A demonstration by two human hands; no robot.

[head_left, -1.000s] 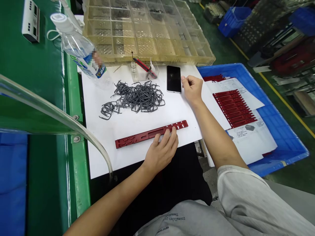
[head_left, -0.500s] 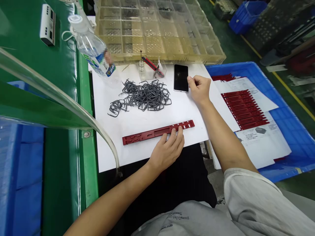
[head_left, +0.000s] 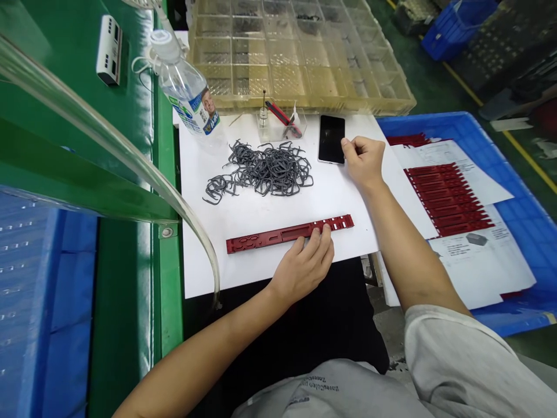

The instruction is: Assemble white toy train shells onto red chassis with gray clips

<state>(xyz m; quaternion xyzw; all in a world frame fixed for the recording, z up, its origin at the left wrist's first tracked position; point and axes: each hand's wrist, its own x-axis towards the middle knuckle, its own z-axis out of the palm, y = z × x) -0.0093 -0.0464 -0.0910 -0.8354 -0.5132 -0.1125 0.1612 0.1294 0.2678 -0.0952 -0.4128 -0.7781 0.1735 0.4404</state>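
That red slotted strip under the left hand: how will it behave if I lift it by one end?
The red strip looks like thin moulded plastic, so it is probably light and fairly stiff, perhaps flexing slightly along its length. Its cut-outs may leave narrow, weaker sections. Lying flat on the white sheet, it seems unlikely to roll, but could slide from under the left hand.

Matt red plastic strip on smooth white paper sheet

On that sheet too: a phone with glossy black glass, and matt grey plastic loops.
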